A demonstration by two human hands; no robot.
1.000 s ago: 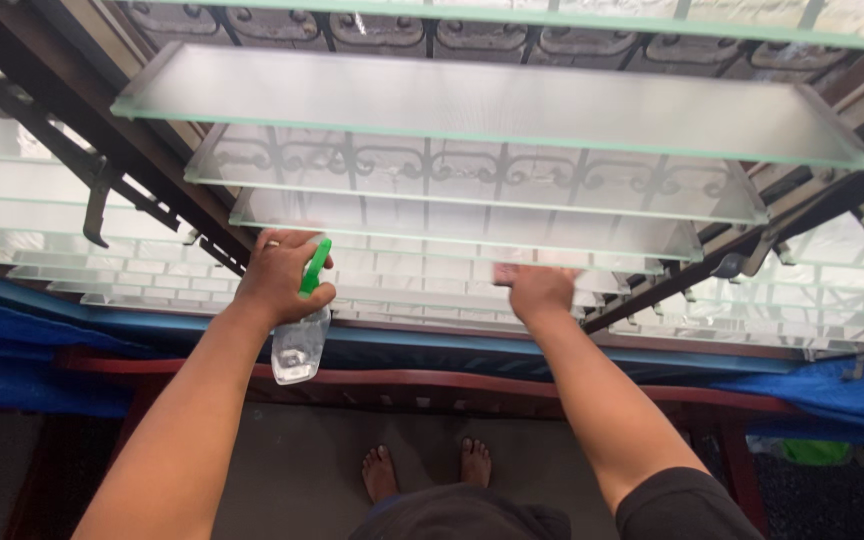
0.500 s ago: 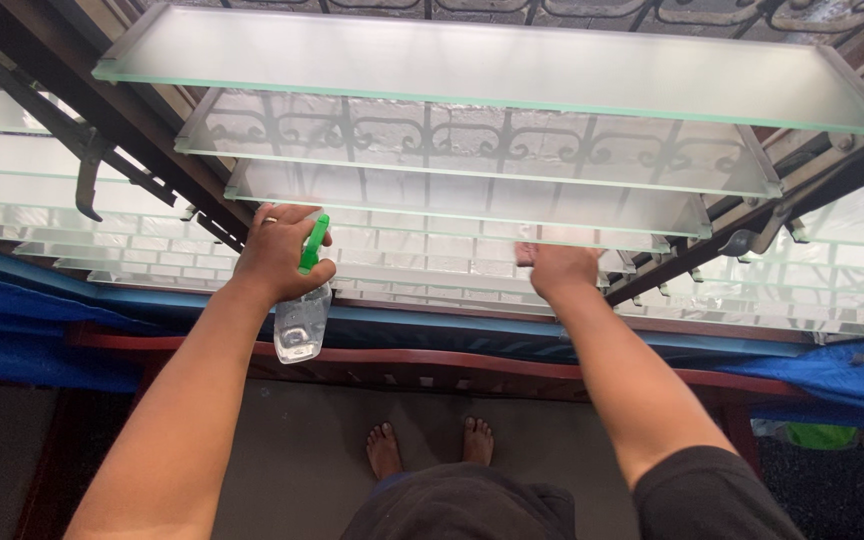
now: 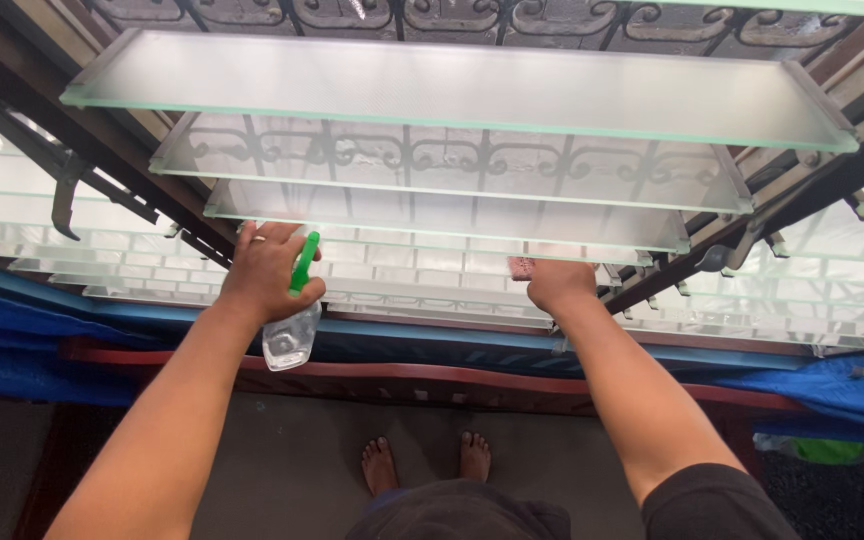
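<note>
My left hand (image 3: 270, 270) grips a clear spray bottle (image 3: 291, 335) with a green trigger (image 3: 304, 262), held up under the frosted glass louvre slats (image 3: 452, 215). My right hand (image 3: 559, 283) is raised to the underside of a lower slat and presses a small pinkish cloth or pad (image 3: 522, 267) against it; most of that pad is hidden by the slat and my fingers. The slats are tilted open, stacked one above another in a dark frame.
Ornate dark metal grillwork (image 3: 402, 155) shows behind the slats. A dark frame bar (image 3: 102, 160) runs diagonally at left, another at right. Blue tarp (image 3: 822, 385) lies along a red-brown sill (image 3: 432, 380). My bare feet (image 3: 422, 465) stand on grey floor below.
My right hand has moved up and slightly left along the slat's underside. The left hand with the bottle has stayed about in place while the view tilted up.
</note>
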